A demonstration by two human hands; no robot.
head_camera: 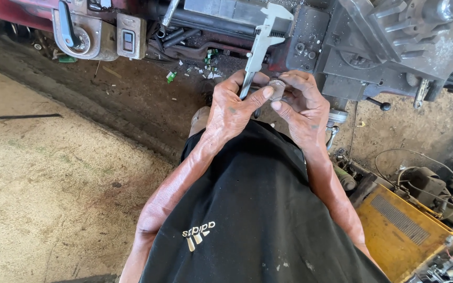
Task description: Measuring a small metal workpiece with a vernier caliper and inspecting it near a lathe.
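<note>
Left hand (232, 107) wraps the caliper (260, 47) beam, right hand (302, 102) pinches a small round metal part (277, 89) beside it — measuring underway; next, seat the part squarely between the jaws.

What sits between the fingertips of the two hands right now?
In the head view, a small grey metal piece is pinched between the left hand and right hand; the left also holds a caliper.

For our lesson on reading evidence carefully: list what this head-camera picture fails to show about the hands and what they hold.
Head view:
- Caliper: lower beam hidden inside the left hand; scale too small to read.
- Small metal piece: mostly covered by the fingers of the right hand; shape unclear.
- Yellow machine: cut off by the frame's bottom edge.
</note>
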